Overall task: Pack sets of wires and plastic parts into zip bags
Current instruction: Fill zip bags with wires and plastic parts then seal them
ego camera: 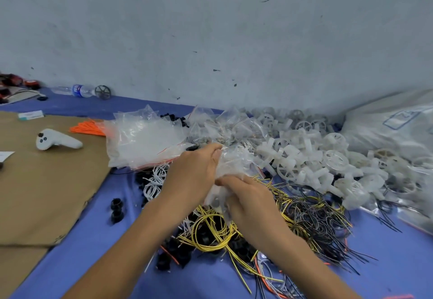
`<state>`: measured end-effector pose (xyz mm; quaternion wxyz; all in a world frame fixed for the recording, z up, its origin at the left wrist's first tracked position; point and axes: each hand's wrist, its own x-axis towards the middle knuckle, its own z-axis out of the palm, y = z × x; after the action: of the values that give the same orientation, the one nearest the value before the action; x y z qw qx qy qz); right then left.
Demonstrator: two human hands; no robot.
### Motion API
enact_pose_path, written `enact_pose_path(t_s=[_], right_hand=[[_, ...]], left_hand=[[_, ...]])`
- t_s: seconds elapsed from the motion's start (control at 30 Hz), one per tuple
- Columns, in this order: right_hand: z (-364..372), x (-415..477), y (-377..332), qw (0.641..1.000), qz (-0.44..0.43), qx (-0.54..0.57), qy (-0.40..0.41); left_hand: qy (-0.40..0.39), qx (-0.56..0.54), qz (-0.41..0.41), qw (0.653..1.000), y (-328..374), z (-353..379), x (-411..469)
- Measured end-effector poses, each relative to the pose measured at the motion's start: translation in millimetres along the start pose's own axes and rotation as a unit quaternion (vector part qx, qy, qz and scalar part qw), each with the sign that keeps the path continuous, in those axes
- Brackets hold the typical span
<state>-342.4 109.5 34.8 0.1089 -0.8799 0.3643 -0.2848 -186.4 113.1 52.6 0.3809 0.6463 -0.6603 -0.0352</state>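
Wires (212,230) lay in a heap below as we pinched one clear zip bag (235,161) with our left hand (194,174) and our right hand (254,203) (fingers curled on it).

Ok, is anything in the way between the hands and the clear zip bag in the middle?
Nothing visible does. The left hand and the right hand each have their grip on the zip bag, pinching it over the yellow wires.
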Motion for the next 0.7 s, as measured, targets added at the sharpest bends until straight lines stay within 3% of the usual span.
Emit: enact_pose_path(t_s=[0.13,0.23,0.27,0.37,0.43,0.5,0.53,0.6,0.67,0.7], right_hand=[[6,-7,-1,0.989,-0.129,-0.059,0.039],[12,2,-4,0.963,-0.223,-0.147,-0.029],[13,7,-5,0.965,-0.202,-0.147,-0.078],[12,31,5,0.988,0.011,-0.057,-0.146],[17,38,17,0.983,0.109,-0.039,-0.140],[22,40,22,0.974,0.191,0.065,-0.099],[23,40,20,0.954,0.234,0.172,-0.074],[20,44,17,0.881,0.308,0.357,-0.026],[16,51,19,0.812,0.350,0.467,-0.005],[15,55,19,0.802,0.357,0.478,-0.003]], left_hand=[[-0.063,-0.022,0.005,0.998,1,-6,1],[-0.082,0.015,0.052,0.995,8,-2,-4],[-0.088,0.026,0.064,0.994,9,-1,-4],[-0.113,0.056,0.086,0.988,6,-3,-6],[-0.118,0.081,0.102,0.984,1,-5,-11],[-0.112,0.101,0.115,0.982,-2,-5,-16],[-0.105,0.104,0.113,0.983,-4,-4,-19],[-0.087,0.104,0.090,0.987,-11,0,-22],[-0.060,0.096,0.045,0.993,-19,1,-23],[-0.050,0.090,0.026,0.994,-22,0,-23]])
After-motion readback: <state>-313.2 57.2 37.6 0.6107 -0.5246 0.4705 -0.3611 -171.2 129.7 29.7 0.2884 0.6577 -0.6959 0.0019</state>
